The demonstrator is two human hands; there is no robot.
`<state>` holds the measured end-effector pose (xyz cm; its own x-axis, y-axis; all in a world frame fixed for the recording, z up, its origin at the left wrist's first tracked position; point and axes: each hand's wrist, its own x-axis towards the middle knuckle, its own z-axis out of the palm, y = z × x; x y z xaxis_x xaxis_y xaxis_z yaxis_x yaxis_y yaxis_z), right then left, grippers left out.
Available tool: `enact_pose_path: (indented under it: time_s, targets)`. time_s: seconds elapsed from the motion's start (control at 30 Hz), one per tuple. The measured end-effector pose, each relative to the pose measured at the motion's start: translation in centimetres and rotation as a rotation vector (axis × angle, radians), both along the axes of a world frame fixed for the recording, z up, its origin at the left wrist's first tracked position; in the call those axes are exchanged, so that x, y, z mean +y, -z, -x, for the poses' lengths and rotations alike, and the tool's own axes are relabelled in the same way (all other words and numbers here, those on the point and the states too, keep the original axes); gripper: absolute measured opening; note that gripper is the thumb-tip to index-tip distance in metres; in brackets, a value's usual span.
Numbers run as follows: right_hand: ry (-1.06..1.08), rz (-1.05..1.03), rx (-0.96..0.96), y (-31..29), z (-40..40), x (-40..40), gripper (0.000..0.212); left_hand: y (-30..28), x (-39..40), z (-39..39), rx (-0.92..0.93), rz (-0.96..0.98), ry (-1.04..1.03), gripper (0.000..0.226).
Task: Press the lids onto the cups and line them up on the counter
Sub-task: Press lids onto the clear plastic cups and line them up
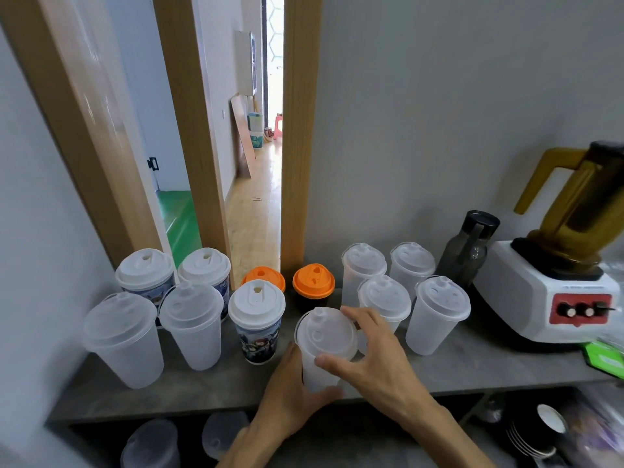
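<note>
frosted cup (319, 369) w/ clear lid (326, 332) stands at front edge of worktop (472, 363), between printed cup (258, 336) and frosted group on the right. left hand (290, 396) grip curled round cup's lower wall; right hand (374, 349) grip spread over lid, thumb & fingertips on rim. prob light, thin-walled, flexes if squeezed, so hold low, press at rim. can't tell if lid fully seated; cup base hidden by left hand. shelf (337, 440) below is blurred.
</note>
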<state>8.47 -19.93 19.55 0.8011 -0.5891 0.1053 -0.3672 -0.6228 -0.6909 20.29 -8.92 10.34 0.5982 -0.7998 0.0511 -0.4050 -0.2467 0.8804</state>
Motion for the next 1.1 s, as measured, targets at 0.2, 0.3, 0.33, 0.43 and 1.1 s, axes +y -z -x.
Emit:
enact_pose_path:
  time_s: [0.2, 0.3, 0.33, 0.43, 1.1]
  targets:
    - [-0.072, 0.023, 0.05, -0.4, -0.2, -0.6, 0.082, 0.3, 0.6, -0.2, -0.007, 0.035, 0.043, 0.078]
    - [-0.064, -0.159, -0.052, 0.8, -0.2, -0.1, 0.075, 0.2, 0.5, -0.2, -0.04, 0.027, 0.054, 0.072]
    - [-0.051, -0.234, -0.107, 1.5, -0.2, 0.3, 0.077, 0.4, 0.5, -0.2, -0.041, 0.03, 0.056, 0.071]
    - [-0.035, -0.386, -0.231, 3.3, -0.4, 0.9, 0.078, 0.7, 0.5, -0.2, -0.052, 0.035, 0.057, 0.068]
    - [0.123, -0.196, -0.242, 4.2, 0.6, 2.1, 0.086, 0.5, 0.1, 1.3, -0.056, 0.134, -0.031, 0.074]
